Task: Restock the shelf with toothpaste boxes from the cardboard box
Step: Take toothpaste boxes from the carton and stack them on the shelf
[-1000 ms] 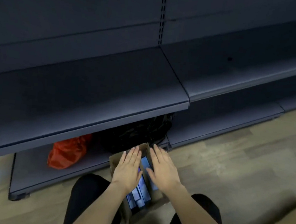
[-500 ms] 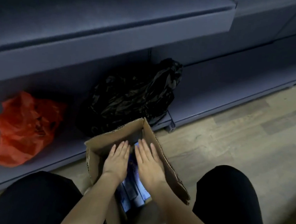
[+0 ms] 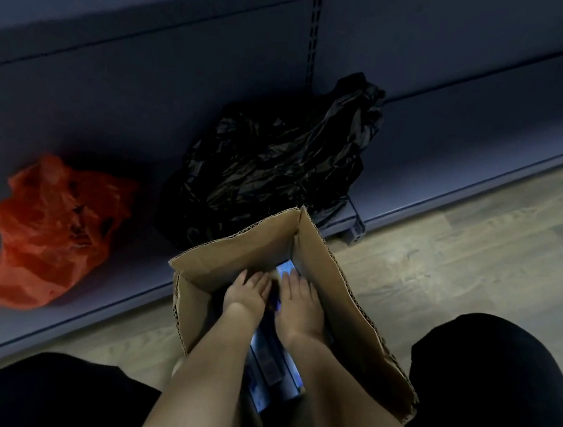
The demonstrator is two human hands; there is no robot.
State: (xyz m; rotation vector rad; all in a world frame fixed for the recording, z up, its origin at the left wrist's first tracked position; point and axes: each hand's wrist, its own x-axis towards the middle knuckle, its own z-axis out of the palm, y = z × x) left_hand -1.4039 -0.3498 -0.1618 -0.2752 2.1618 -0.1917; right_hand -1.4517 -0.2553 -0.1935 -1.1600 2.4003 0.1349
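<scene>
Reaching into cardboard box (image 3: 259, 245), both hands flat, left (image 3: 246, 294), right (image 3: 299, 301), fingers straight on toothpaste boxes (image 3: 272, 367), walls close either side

The cardboard box (image 3: 332, 280) is open on top, but both forearms fill its narrow inside. On the bottom shelf (image 3: 430, 193), a black bag (image 3: 271, 164) and a red bag (image 3: 51, 236) block the left part; the right part stays free.

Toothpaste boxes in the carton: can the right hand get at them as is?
Probably yes. The cardboard box is open-topped, and the right hand is already inside it, fingers lying on the toothpaste boxes. The left hand beside it leaves room.
</scene>
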